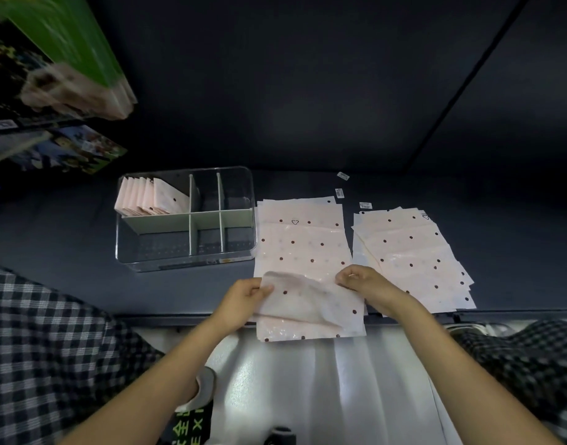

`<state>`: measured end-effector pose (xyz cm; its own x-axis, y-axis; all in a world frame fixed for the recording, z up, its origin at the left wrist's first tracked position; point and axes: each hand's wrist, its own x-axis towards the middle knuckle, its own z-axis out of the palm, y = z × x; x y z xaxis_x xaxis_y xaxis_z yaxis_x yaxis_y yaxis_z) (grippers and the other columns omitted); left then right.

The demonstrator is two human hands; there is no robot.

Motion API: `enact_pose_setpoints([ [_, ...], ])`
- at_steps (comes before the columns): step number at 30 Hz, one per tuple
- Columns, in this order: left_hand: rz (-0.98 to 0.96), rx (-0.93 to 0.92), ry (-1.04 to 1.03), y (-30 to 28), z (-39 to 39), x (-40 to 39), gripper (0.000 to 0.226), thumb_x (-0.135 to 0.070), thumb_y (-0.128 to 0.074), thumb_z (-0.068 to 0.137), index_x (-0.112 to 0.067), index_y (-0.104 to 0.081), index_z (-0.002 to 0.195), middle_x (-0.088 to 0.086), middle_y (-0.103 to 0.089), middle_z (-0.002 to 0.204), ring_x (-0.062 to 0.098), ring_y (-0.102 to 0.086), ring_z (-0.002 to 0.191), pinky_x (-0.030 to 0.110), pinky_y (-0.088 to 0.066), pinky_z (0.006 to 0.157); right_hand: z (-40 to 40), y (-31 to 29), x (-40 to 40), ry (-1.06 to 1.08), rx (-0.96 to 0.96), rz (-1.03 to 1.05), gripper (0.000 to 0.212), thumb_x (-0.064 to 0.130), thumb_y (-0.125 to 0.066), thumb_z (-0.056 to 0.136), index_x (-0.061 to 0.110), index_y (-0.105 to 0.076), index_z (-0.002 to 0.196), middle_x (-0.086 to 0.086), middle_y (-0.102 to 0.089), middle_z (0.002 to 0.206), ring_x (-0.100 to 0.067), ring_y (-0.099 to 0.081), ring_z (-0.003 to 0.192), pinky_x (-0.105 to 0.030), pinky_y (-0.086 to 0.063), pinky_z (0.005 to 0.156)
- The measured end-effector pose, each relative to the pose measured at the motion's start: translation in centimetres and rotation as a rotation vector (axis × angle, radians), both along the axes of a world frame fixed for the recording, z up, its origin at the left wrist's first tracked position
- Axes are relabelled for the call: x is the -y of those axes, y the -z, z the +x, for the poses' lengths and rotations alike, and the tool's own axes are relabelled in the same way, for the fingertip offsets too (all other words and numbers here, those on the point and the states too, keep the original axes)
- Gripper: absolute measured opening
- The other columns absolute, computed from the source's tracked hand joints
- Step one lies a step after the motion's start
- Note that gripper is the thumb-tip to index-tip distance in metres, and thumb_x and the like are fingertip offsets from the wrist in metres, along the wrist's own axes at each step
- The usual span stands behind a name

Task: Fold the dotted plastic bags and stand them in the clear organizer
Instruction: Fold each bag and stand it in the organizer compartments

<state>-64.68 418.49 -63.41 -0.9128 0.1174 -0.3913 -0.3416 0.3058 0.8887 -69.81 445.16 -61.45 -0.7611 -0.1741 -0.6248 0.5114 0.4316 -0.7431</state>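
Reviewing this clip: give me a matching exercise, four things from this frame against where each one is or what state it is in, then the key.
Things:
1. folded bags
2. bag being folded
3. fanned stack of flat bags
4. barcode stickers

Places or states:
A. loose on the dark surface beyond the flat bags
B. standing in the back left compartment of the clear organizer
C. spread out at the far right
D. lifted at its near edge by the left hand and right hand

Pairs: 1-B, 2-D, 3-C, 4-A

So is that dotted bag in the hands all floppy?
Probably floppy: the dotted bag sags and curls between the left hand and right hand. It looks thin and light. Its glossy surface suggests it may be slippery.
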Motion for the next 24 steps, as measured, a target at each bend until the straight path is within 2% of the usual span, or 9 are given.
enact_pose_setpoints([
  [2, 0.085, 0.112, -0.153, 0.3, -0.2, -0.4, 0.016, -0.007, -0.053, 0.095, -0.005, -0.069, 0.097, 0.011, -0.068, 0.092, 0.021, -0.062, 0.084, 0.034, -0.050, 0.083, -0.1, 0.1, -0.4, 0.178, -0.010, -0.082, 0.015, 0.027, -0.053, 0.095, 0.014, -0.058, 0.098, -0.006, -0.066, 0.106, -0.016, -0.060, 0.095, -0.025, -0.047, 0.079],
  [4, 0.052, 0.170, -0.248, 1.0, -0.4, -0.6, 0.020, 0.002, -0.054, 0.092, -0.005, -0.068, 0.104, 0.013, -0.068, 0.098, 0.024, -0.063, 0.090, 0.037, -0.050, 0.088, -0.3, 0.2, -1.0, 0.338, -0.042, -0.110, 0.016, 0.027, -0.052, 0.096, 0.012, -0.058, 0.100, -0.007, -0.065, 0.106, -0.018, -0.060, 0.098, -0.032, -0.048, 0.090],
  [8, -0.038, 0.227, -0.397, 2.4, -1.0, -1.2, 0.023, 0.006, -0.052, 0.088, -0.001, -0.068, 0.103, 0.013, -0.068, 0.096, 0.024, -0.060, 0.088, 0.039, -0.050, 0.089, 0.1, 0.7, -1.5, 0.471, -0.193, -0.050, 0.005, 0.017, -0.055, 0.094, 0.015, -0.058, 0.090, -0.012, -0.064, 0.107, -0.020, -0.058, 0.095, -0.032, -0.049, 0.089],
  [11, -0.044, 0.247, -0.433, 3.0, -1.1, -1.6, 0.017, 0.003, -0.052, 0.088, -0.005, -0.068, 0.091, 0.012, -0.066, 0.088, 0.023, -0.057, 0.081, 0.037, -0.050, 0.082, 1.1, 1.3, -1.1, 0.279, -0.281, 0.000, 0.015, 0.016, -0.068, 0.085, 0.020, -0.059, 0.097, -0.004, -0.060, 0.108, -0.014, -0.055, 0.096, -0.017, -0.048, 0.076],
  [14, -0.064, 0.225, -0.425, 3.3, -1.2, -1.6, 0.014, -0.002, -0.055, 0.088, -0.011, -0.065, 0.082, 0.009, -0.066, 0.083, 0.023, -0.057, 0.077, 0.033, -0.047, 0.076, 2.3, 2.5, -0.7, -0.289, -0.295, 0.285, 0.068, 0.037, -0.081, 0.069, 0.030, -0.048, 0.129, 0.010, -0.041, 0.134, -0.008, -0.033, 0.125, -0.024, -0.032, 0.106],
  [16, -0.080, 0.210, -0.405, 3.4, -1.3, -1.6, 0.015, -0.005, -0.057, 0.088, -0.013, -0.063, 0.076, 0.007, -0.064, 0.079, 0.022, -0.055, 0.074, 0.031, -0.045, 0.073, 3.1, 3.2, -0.4, -0.558, -0.407, 0.502, 0.082, 0.047, -0.078, 0.068, 0.035, -0.038, 0.139, 0.013, -0.026, 0.147, -0.009, -0.016, 0.136, -0.027, -0.019, 0.113],
  [19, -0.107, 0.191, -0.378, 3.7, -1.5, -1.5, 0.024, -0.019, -0.057, 0.091, -0.009, -0.055, 0.068, 0.008, -0.055, 0.070, 0.021, -0.048, 0.068, 0.029, -0.037, 0.065, 3.3, 4.0, -0.5, -0.635, -0.539, 0.626, 0.066, 0.046, -0.068, 0.080, 0.034, -0.041, 0.139, 0.014, -0.023, 0.152, -0.011, -0.015, 0.139, -0.026, -0.017, 0.113],
  [22, -0.113, 0.174, -0.369, 3.8, -1.6, -1.2, 0.036, -0.029, -0.054, 0.094, -0.008, -0.050, 0.066, 0.006, -0.048, 0.064, 0.020, -0.042, 0.065, 0.029, -0.032, 0.060, 3.1, 4.1, -0.6, -0.552, -0.571, 0.567, 0.035, 0.039, -0.061, 0.088, 0.028, -0.062, 0.121, 0.013, -0.038, 0.146, -0.009, -0.026, 0.134, -0.021, -0.026, 0.107],
  [24, -0.138, 0.163, -0.351, 3.9, -1.7, -1.1, 0.043, -0.034, -0.054, 0.094, -0.011, -0.040, 0.061, 0.004, -0.039, 0.060, 0.019, -0.036, 0.059, 0.030, -0.027, 0.058, 2.7, 4.1, -0.5, -0.422, -0.554, 0.492, 0.026, 0.032, -0.057, 0.092, 0.017, -0.069, 0.110, 0.007, -0.054, 0.133, -0.012, -0.040, 0.125, -0.017, -0.034, 0.099],
])
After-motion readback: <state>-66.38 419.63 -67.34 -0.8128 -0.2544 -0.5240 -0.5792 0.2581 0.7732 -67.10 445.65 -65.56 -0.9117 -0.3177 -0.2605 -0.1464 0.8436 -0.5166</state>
